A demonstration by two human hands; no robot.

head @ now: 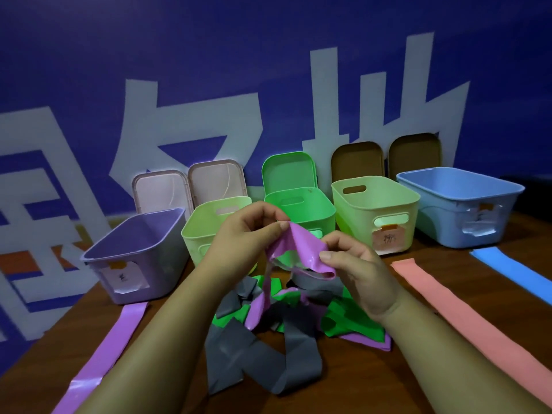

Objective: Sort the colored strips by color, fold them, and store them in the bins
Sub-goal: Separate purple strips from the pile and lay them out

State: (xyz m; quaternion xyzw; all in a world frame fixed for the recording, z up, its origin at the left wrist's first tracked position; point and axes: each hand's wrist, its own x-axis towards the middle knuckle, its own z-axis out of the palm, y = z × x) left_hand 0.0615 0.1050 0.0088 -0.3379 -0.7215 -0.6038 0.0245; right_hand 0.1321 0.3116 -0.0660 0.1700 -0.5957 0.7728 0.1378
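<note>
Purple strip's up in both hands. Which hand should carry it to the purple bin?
Left, probably. The left hand pinches the purple strip on the side nearer the purple bin; the right hand pinches it farther away.

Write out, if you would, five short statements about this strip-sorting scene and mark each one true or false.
1. Both hands pinch one purple strip above the pile. True: the left hand and right hand hold the held purple strip over the pile.
2. The blue bin stands at the left end of the row. False: the blue bin is at the right end; the purple bin is at the left.
3. A pink strip lies flat on the table, right of the pile. True.
4. The pile holds only grey strips. False: it mixes grey, green and purple.
5. Every bin is lidded. False: all stand open; lids lean behind them.
</note>
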